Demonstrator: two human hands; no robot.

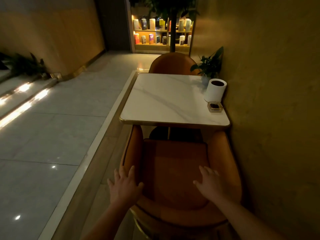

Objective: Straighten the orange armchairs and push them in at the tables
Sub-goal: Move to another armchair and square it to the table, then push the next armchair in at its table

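Square white marble-look table with a gold rim (164, 101) stands tight against the yellowish wall (270, 101). All places below are given off this table.

Near orange leather armchair with curved back and gold frame (174, 161): at the table's near edge, facing it squarely. The front tips of its arms are just under the rim; the seat cushion is mostly outside the tabletop.

Far orange leather armchair (171, 64): at the table's far edge, only the rounded back showing above the top. Can't tell how far in it sits.

Person stands behind the near armchair, both arms out.
- Left hand (124, 186): fingers spread and straight, palm down on the back's left top edge, thumb on the inner side. No curl around it.
- Right hand (210, 185): fingers spread, flat on the back's right inner curve, not wrapped.

On the table's wall-side edge:
- white paper roll standing upright (215, 90)
- small clear glass ashtray (214, 106) just in front of the roll, toward the near corner
- green leafy potted plant (209, 66) at the far wall-side corner

Beyond the far edge is a lit wooden bookshelf with books (161, 32). Off the table's open side lie pale glossy floor tiles (52, 135).
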